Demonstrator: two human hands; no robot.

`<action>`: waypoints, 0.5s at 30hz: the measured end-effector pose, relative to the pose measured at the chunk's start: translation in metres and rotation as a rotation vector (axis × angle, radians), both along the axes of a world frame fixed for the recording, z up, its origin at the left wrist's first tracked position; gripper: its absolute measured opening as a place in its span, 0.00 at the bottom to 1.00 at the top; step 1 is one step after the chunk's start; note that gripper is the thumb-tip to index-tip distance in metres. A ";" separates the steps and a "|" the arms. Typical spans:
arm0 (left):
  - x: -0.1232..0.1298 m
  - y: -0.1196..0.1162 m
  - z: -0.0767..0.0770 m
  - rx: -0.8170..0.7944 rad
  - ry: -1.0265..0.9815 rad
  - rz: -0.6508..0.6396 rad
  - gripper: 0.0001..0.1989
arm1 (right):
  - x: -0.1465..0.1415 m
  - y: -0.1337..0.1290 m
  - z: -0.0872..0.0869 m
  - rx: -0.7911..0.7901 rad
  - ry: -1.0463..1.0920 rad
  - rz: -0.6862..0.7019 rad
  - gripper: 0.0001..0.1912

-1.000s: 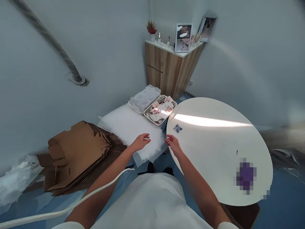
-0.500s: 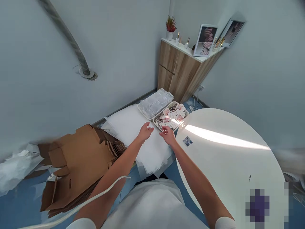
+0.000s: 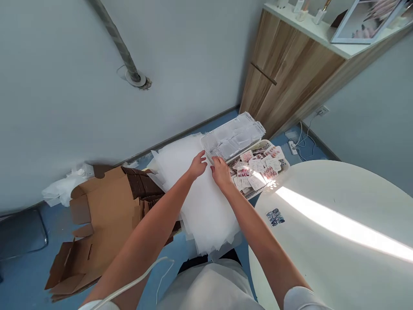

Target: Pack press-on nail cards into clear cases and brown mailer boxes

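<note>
My left hand [image 3: 197, 165] is held over the stack of white, thin packing sheets [image 3: 206, 215], its fingers apart and nothing in them. Close to its right, my right hand [image 3: 222, 173] has its fingers slightly bent, and no object shows in it. Its fingertips are near the front corner of a white tray holding clear plastic cases [image 3: 235, 135]; whether they touch it I cannot tell. Beside that tray sits a white basket [image 3: 287, 165] full of press-on nail cards [image 3: 256, 165], partly behind my right hand.
To the left lie flattened brown cardboard boxes [image 3: 109, 215] and white plastic wrap [image 3: 67, 185]. A round white table [image 3: 322, 224] carries a card of dark blue nails [image 3: 275, 217]. Behind stands a wooden cabinet [image 3: 284, 69]; a power strip [image 3: 292, 147] lies on the floor.
The view has turned down and to the left. My hands have moved forward toward the tray of clear cases, and my right hand is now at its front corner.
</note>
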State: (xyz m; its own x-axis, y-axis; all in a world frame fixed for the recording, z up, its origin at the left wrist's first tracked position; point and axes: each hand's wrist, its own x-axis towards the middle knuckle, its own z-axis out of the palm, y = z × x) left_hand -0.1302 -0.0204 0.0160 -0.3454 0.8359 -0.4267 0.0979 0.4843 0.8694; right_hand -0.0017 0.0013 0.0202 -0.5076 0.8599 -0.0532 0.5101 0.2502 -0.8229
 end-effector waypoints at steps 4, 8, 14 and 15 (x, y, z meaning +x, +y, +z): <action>0.000 0.005 -0.008 0.013 0.042 0.014 0.35 | -0.004 0.004 -0.003 0.102 -0.166 0.060 0.20; -0.001 0.005 -0.006 0.015 0.047 0.038 0.33 | -0.010 0.007 0.002 0.212 -0.374 0.116 0.18; 0.001 0.000 0.007 0.054 0.054 0.053 0.32 | -0.013 0.004 0.012 0.273 -0.430 0.103 0.16; 0.001 -0.002 0.010 0.078 0.073 0.052 0.31 | -0.011 0.002 0.014 0.276 -0.405 0.084 0.15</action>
